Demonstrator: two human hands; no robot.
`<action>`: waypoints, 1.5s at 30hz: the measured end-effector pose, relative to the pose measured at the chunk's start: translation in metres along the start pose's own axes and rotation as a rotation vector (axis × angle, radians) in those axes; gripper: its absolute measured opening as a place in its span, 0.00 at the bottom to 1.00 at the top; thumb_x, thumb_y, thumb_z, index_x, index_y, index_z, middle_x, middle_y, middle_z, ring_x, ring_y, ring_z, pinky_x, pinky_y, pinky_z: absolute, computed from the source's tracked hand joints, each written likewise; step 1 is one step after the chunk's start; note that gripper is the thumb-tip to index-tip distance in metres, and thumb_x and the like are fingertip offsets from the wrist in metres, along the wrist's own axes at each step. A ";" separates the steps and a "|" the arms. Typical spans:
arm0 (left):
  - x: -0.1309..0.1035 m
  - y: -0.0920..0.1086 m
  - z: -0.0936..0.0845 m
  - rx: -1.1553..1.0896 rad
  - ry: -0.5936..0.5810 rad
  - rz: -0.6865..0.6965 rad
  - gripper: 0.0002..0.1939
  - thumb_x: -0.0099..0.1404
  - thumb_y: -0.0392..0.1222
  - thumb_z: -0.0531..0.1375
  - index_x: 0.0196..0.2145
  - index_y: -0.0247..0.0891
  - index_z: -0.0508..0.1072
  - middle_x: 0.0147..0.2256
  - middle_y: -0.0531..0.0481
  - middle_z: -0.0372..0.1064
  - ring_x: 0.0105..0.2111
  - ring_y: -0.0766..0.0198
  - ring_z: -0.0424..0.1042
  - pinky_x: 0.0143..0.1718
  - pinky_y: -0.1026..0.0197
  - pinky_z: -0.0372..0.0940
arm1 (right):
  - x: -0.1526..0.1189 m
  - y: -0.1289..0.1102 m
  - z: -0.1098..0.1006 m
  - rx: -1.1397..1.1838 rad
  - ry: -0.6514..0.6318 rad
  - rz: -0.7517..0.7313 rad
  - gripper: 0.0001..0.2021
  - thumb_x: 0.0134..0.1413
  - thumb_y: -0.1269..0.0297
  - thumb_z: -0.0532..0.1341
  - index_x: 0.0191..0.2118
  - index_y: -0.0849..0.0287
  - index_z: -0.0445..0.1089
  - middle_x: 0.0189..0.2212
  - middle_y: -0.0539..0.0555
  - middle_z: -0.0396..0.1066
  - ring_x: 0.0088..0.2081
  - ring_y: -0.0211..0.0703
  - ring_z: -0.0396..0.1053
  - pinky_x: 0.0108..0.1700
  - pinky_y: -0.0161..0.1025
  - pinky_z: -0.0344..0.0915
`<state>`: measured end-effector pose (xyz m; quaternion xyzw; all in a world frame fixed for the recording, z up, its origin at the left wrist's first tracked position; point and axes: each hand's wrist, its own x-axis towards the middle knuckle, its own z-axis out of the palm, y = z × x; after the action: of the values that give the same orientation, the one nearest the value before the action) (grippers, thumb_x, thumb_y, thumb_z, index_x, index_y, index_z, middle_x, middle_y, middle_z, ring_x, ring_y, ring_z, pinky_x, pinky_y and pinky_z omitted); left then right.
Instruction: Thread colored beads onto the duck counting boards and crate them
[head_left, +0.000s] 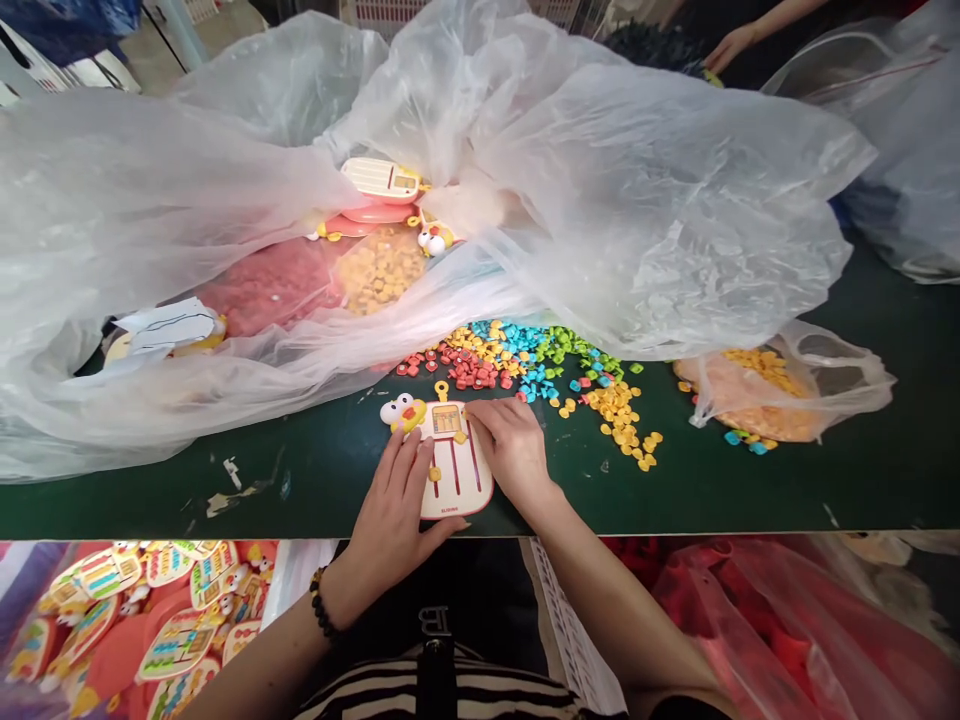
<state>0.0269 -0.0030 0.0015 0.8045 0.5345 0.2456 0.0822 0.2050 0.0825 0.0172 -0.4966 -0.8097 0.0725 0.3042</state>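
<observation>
A cream plastic toy board point(469, 480) with a red rim, several dark slots and a duck-like head with bulging eyes lies near the table's front edge. My left hand point(394, 495) rests along its left side, fingers stretched out over the edge. My right hand point(514, 445) is at the upper right of the board, its fingertips pinched there; whatever is between them is hidden. One yellow piece point(434, 474) sits in the left slot, and another yellow piece point(460, 437) lies near the top of the slots.
Behind the board lie loose red pieces point(472, 370), blue pieces point(536, 380), green pieces point(566, 345) and yellow pieces point(619, 415). A large clear plastic bag point(637, 200) covers the back. A small bag of yellow pieces point(765, 395) stands right. Finished-looking toys point(176, 640) fill a container lower left. Another person's hand point(731, 48) shows far back.
</observation>
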 end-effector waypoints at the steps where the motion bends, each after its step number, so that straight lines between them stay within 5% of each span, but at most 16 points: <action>1: 0.000 0.000 0.001 -0.011 -0.003 -0.001 0.46 0.62 0.57 0.59 0.65 0.30 0.43 0.62 0.30 0.53 0.66 0.42 0.44 0.60 0.40 0.55 | -0.001 0.001 0.004 -0.032 -0.011 -0.004 0.12 0.64 0.67 0.53 0.42 0.56 0.74 0.39 0.55 0.78 0.39 0.47 0.70 0.44 0.45 0.66; 8: -0.001 -0.002 0.005 -0.057 0.029 -0.013 0.48 0.62 0.57 0.60 0.67 0.30 0.38 0.61 0.31 0.54 0.65 0.42 0.47 0.59 0.39 0.57 | -0.014 0.000 -0.010 -0.041 -0.075 -0.012 0.14 0.62 0.68 0.56 0.49 0.53 0.73 0.50 0.56 0.74 0.49 0.51 0.69 0.47 0.49 0.68; 12: -0.004 -0.005 0.006 -0.074 0.050 -0.015 0.49 0.61 0.57 0.60 0.66 0.30 0.39 0.60 0.31 0.57 0.62 0.44 0.55 0.59 0.42 0.59 | -0.021 -0.011 -0.014 0.043 -0.023 0.019 0.12 0.61 0.67 0.57 0.47 0.52 0.74 0.43 0.56 0.76 0.42 0.47 0.70 0.44 0.46 0.71; 21: -0.005 -0.008 0.006 -0.149 0.034 -0.059 0.49 0.60 0.54 0.63 0.66 0.35 0.39 0.59 0.33 0.59 0.61 0.45 0.58 0.58 0.41 0.60 | -0.011 -0.028 0.023 0.205 -0.087 -0.171 0.14 0.62 0.71 0.53 0.47 0.55 0.74 0.40 0.57 0.76 0.42 0.45 0.71 0.46 0.45 0.72; 28: -0.006 -0.010 0.007 -0.145 0.022 -0.051 0.49 0.60 0.55 0.62 0.66 0.34 0.39 0.60 0.33 0.58 0.61 0.46 0.57 0.58 0.43 0.59 | -0.005 -0.029 -0.002 0.264 -0.191 -0.185 0.12 0.59 0.74 0.54 0.39 0.55 0.74 0.35 0.54 0.76 0.39 0.43 0.71 0.45 0.44 0.71; 34: 0.001 -0.005 -0.003 -0.088 -0.039 -0.011 0.44 0.62 0.52 0.61 0.66 0.36 0.44 0.61 0.38 0.59 0.61 0.47 0.55 0.60 0.44 0.56 | -0.006 -0.016 -0.005 0.096 0.040 0.077 0.11 0.61 0.69 0.55 0.44 0.55 0.74 0.39 0.57 0.74 0.42 0.47 0.70 0.46 0.46 0.71; 40: 0.017 0.001 -0.008 0.008 -0.107 0.084 0.41 0.58 0.55 0.63 0.63 0.35 0.54 0.63 0.39 0.55 0.63 0.41 0.49 0.63 0.34 0.43 | -0.016 -0.012 0.005 0.035 0.025 0.117 0.13 0.61 0.66 0.55 0.47 0.56 0.74 0.41 0.59 0.72 0.43 0.50 0.68 0.46 0.48 0.70; 45: 0.015 -0.004 0.001 -0.084 -0.036 0.058 0.35 0.60 0.55 0.62 0.58 0.32 0.59 0.58 0.33 0.60 0.61 0.47 0.55 0.63 0.36 0.44 | -0.033 -0.021 0.004 -0.009 0.053 0.123 0.15 0.61 0.70 0.56 0.51 0.55 0.72 0.41 0.58 0.70 0.42 0.48 0.67 0.43 0.45 0.70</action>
<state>0.0287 0.0121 0.0035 0.8198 0.4986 0.2557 0.1181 0.1970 0.0445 0.0089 -0.5484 -0.7697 0.0743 0.3184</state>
